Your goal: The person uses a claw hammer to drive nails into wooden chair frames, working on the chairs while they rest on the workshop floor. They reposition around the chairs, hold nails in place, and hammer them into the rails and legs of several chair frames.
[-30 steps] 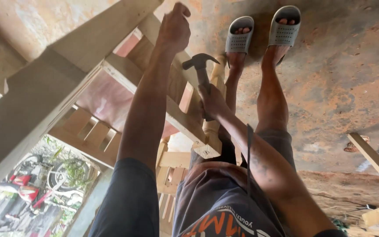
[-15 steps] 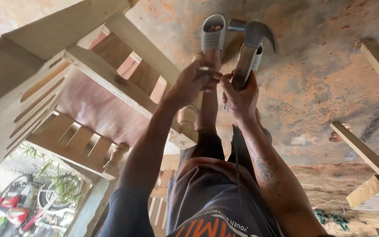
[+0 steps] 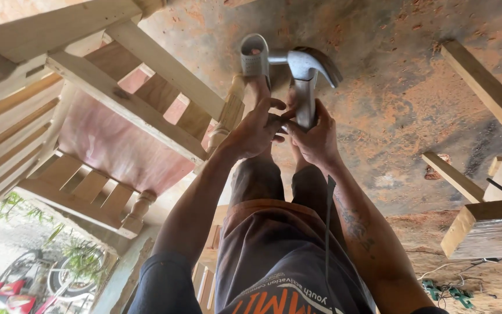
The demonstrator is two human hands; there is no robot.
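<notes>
Both hands have come together in front of the person since a second ago, when the left hand (image 3: 254, 131) reached out to the wooden chair frame (image 3: 129, 104) and the right hand (image 3: 316, 138) held the claw hammer (image 3: 306, 78) low. Now the left one is off the frame, its fingers meeting the right's, which wrap the upright hammer handle. Rust-stained concrete floor (image 3: 413, 75) spreads beneath, with loose timber offcuts (image 3: 483, 227) to the right and greenery beyond the opening at the left.
</notes>
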